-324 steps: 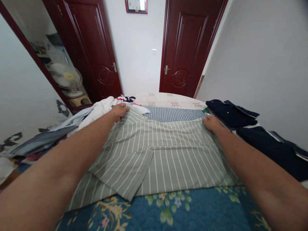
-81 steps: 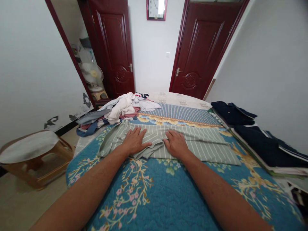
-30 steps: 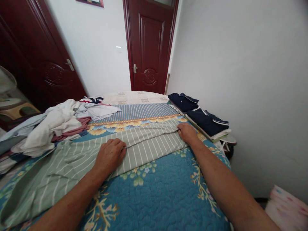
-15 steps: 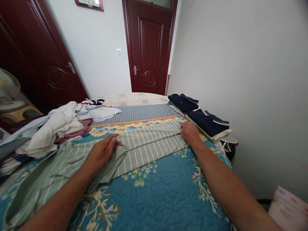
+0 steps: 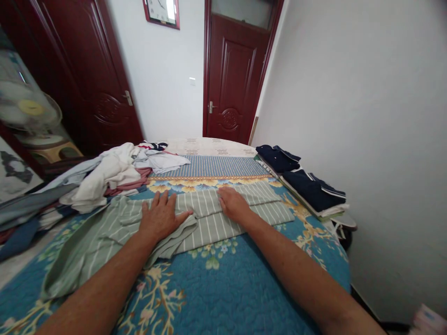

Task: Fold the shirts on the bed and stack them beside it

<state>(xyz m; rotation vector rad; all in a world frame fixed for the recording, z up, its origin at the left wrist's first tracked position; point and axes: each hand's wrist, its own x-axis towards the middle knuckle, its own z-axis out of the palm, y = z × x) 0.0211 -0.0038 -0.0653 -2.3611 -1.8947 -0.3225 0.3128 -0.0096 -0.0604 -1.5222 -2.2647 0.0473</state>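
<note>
Where a blue flowered quilt [image 5: 251, 284] lies spread, a green striped garment [image 5: 209, 225] rests on it, partly folded; left hand [image 5: 161, 217] flat on the garment, fingers apart; right hand [image 5: 233, 204] touching it too, fingers curled, grip unclear.

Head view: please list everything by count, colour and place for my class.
Striped shirt: 1, grey-green and white, centre.
Floral quilt: 1, mainly blue, under the shirt.
Tablecloth: 1, cream, far end.
Loose clothes: count unclear, mixed colours, left.
Polo shirts: 2, navy, atop right stacks.
Folded clothes: count unclear, pale, beneath polo shirts.
Doors: 2, dark red, background.
Wall clock: 1, red-framed, between doors.
Switch: 1, white, between doors.
Fan: 1, white and yellow, far left.
Stool: 1, tan, beneath fan.
Wood strip: 1, brown, beside right door.
Blurred object: 1, pink, bottom right.
Left hand: 1, spread on shirt.
Right hand: 1, curled on shirt.
</note>
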